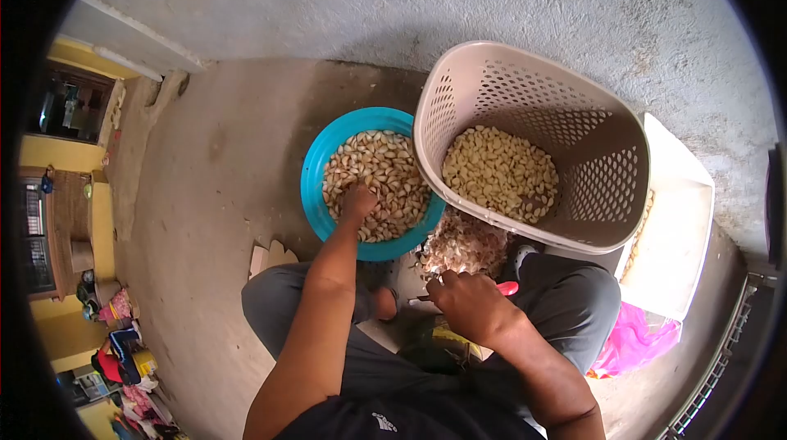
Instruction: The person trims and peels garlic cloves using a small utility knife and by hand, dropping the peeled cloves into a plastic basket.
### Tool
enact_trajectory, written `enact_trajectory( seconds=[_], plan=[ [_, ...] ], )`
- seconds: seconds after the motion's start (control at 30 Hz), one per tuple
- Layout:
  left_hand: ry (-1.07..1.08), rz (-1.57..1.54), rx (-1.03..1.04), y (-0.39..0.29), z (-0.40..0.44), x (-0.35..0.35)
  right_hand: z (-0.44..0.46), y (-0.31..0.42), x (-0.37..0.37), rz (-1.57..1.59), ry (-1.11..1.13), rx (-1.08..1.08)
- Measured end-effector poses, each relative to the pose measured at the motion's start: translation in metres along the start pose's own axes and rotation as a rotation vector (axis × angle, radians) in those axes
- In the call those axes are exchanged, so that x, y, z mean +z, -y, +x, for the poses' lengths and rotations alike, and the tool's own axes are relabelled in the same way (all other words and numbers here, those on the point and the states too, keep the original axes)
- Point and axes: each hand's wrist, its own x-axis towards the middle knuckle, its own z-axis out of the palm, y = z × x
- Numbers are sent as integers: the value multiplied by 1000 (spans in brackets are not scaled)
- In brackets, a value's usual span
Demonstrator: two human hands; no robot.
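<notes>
My left hand [357, 203] reaches down into a round blue basin [313, 168] of unpeeled garlic cloves [385, 163]. Its fingers curl in among the cloves, and their tips are hidden. My right hand [475, 302] is closed around a knife with a red handle [508, 288]; a short dark bit of blade sticks out on the left. Below that hand and beyond it lies a heap of garlic skins [466, 245]. Pale peeled cloves [500, 171] cover the bottom of a tall beige perforated basket [533, 59], which stands against the basin's right side.
Behind the basket rises a rough grey wall [328, 6]. A white container [676, 235] with some pale pieces stands to the right, above a pink plastic bag [631, 342]. Brown cardboard pieces [272, 256] lie beside my left knee. Household items [123, 350] and doorways are far left.
</notes>
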Motion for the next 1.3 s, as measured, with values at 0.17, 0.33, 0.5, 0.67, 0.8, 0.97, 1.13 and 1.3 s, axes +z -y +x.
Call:
enact_trajectory(
  seconds=[0.17,0.33,0.5,0.67,0.8,0.97,1.13,1.3],
  plan=[
    [-186,-405,-15,5,-6,-10,0,0,-4,-2,12,2],
    [-487,-320,179,33,19,-16,-3,-2,-2,12,-3,-8],
    [-224,-310,170,-19,-1,-36,-2,-1,0,-2,4,10],
    [-62,6,53,-17,11,-11,-3,-4,8,25,-29,13],
    [-147,-314,19,-37,-44,-42,-2,-4,6,4,-44,-5],
    [-66,-199,158,-17,-3,-20,-1,-1,8,-1,-61,-7],
    [-285,-82,224,-25,-3,6,-1,-3,11,-24,-57,4],
    [-313,-597,132,-28,-21,-1,-1,-1,2,-14,6,16]
  ],
)
